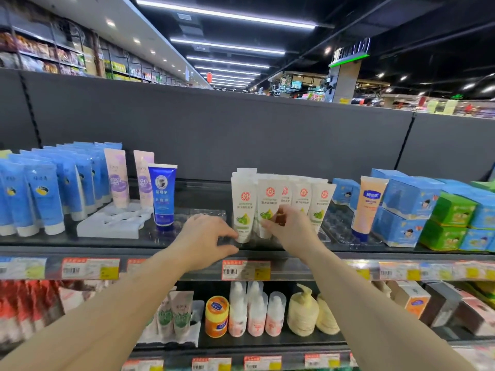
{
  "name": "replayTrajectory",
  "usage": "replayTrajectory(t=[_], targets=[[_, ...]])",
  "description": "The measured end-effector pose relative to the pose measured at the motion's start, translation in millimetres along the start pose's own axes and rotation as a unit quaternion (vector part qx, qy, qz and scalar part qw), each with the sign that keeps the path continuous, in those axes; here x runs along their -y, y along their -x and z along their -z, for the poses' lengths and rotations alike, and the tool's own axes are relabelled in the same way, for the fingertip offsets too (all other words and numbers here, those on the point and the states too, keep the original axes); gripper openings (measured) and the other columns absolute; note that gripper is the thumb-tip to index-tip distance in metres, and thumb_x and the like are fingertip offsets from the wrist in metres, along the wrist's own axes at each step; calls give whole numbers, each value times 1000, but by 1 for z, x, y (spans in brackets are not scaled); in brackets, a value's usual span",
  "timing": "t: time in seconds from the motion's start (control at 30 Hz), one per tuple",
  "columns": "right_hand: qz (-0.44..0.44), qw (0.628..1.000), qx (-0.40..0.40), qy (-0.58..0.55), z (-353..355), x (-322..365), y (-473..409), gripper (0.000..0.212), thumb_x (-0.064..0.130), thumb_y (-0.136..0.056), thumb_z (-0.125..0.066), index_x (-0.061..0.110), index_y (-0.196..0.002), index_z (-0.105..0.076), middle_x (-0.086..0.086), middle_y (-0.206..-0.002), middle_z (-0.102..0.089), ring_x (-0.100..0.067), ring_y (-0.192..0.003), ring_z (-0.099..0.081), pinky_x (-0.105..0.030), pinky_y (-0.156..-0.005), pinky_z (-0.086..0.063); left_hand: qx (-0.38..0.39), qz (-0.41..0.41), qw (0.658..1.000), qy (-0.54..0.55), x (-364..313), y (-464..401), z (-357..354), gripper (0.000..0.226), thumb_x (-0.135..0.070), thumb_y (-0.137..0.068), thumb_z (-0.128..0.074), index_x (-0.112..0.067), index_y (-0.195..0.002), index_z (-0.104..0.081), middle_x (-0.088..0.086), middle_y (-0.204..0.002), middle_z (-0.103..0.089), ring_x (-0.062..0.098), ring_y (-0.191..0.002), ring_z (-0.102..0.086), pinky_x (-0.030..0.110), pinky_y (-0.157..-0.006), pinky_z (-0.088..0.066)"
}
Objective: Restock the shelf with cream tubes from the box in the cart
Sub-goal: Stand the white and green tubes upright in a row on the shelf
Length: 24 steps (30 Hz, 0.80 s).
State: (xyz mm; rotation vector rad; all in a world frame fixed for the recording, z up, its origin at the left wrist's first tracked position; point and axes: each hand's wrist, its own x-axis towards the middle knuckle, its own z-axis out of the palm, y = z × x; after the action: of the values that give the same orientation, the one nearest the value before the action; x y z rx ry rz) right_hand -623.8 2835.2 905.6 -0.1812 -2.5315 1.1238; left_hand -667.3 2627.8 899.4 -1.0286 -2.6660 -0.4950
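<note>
Several white cream tubes (302, 195) with red logos and green olive prints stand cap-down in a clear plastic tray (340, 226) on the top shelf (150, 242). My right hand (288, 227) pinches the lower part of a front-row cream tube (267, 199). My left hand (209, 236) hovers just left of the leftmost front tube (243, 207), fingers spread, its fingertips at the tube's cap. The box and the cart are out of view.
Blue tubes (45, 194), pink tubes (117, 178) and one dark blue tube (162, 196) stand to the left, beside a white holder (107, 223). An orange tube (365, 207) and blue and green boxes (428, 210) stand to the right. Bottles and jars fill the shelf below.
</note>
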Motion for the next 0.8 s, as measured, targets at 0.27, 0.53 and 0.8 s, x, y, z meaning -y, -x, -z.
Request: replayTrajectory(t=[0.27,0.53,0.8], targets=[[25,1000,10,16,2,-1,-1,21,32,-91,-65,27,-110,-59,17,-106,-60,-3,-92,-54,-12,-65,-39,3,-28,998,-59,10,-1,-7,39,-55,-88,-56,-42,-124,-59,-21,-127,-59,4,-129,-42,47,-120,-7],[35,998,3,48,-2,-5,0,27,32,-91,-64,22,-115,-59,9,-120,-64,-4,-96,-52,-17,-76,-44,-22,-16,999,-28,9,4,-11,39,-56,-86,-58,-42,-122,-60,-20,-127,-58,5,-131,-39,43,-118,-5],[29,994,16,99,-7,-8,1,30,33,-92,-63,20,-118,-58,6,-123,-64,-16,-110,-60,-34,-92,-52,-13,14,999,-39,1,8,-10,45,-60,-87,-53,-40,-127,-57,-16,-134,-54,8,-133,-36,43,-118,-3]])
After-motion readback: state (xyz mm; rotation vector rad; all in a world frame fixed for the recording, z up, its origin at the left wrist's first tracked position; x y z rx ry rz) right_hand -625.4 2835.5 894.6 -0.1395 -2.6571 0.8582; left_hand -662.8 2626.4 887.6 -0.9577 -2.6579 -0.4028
